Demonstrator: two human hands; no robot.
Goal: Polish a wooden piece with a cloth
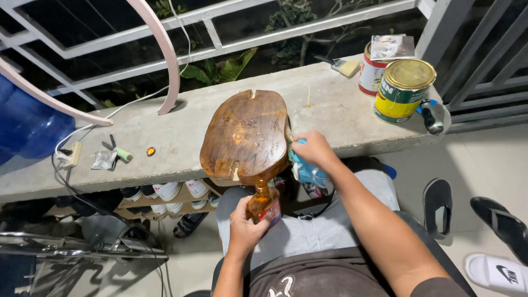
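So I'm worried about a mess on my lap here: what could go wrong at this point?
Three risks, as I judge it:
1. The wooden slab overhangs the concrete ledge toward the lap; only the right hand with its cloth steadies it, so it might tip.
2. The amber bottle in the left hand sits over the trousers and could drip.
3. The tins stand near the ledge's end.

Left hand (245, 225): held low and close to the body, forearm rising from the bottom edge, fingers curled closed in a grip. Right hand (312, 148): arm extended forward and up across the lap, elbow slightly bent, fingers closed, knuckles facing the camera.
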